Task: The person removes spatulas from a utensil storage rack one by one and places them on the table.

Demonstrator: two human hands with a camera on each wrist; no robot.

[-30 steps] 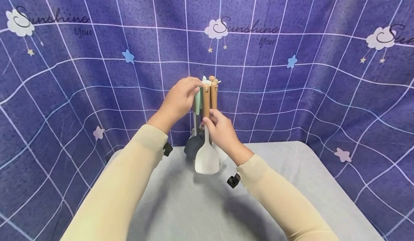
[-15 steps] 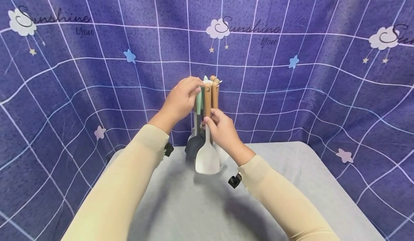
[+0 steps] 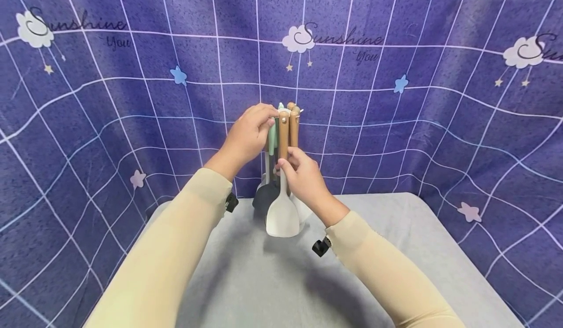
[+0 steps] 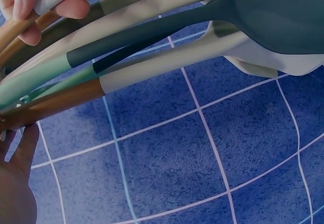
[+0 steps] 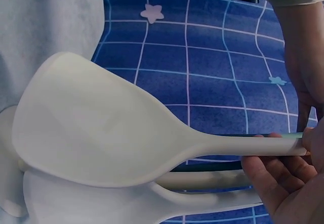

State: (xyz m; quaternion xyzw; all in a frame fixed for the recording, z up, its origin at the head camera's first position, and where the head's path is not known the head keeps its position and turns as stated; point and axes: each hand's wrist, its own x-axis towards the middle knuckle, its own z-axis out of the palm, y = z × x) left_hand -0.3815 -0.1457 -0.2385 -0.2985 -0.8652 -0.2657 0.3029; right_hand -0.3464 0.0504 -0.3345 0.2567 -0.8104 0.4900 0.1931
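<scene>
A white spatula [image 3: 283, 218] with a wooden handle hangs upright at the front of a cluster of kitchen utensils. My right hand [image 3: 303, 176] pinches it where the handle meets the white neck, also visible in the right wrist view. At the top of the cluster, my left hand [image 3: 250, 132] has thumb and fingers at the white rim of a utensil rack [image 3: 285, 109], beside green and wooden handles. Its exact contact is partly hidden. A dark utensil [image 4: 278, 14] with a broad head hangs left of the spatula. Another white utensil [image 5: 91, 198] shows behind the spatula.
The cluster stands on a grey table [image 3: 264, 289], close to its back edge. A purple-blue gridded curtain [image 3: 352, 103] with clouds and stars surrounds the table at the back and sides. Small black cameras [image 3: 321, 246] sit on both wrists.
The whole view has shifted slightly, so everything sits a little further right. Both hands keep their places on the spatula and at the rack's top.
</scene>
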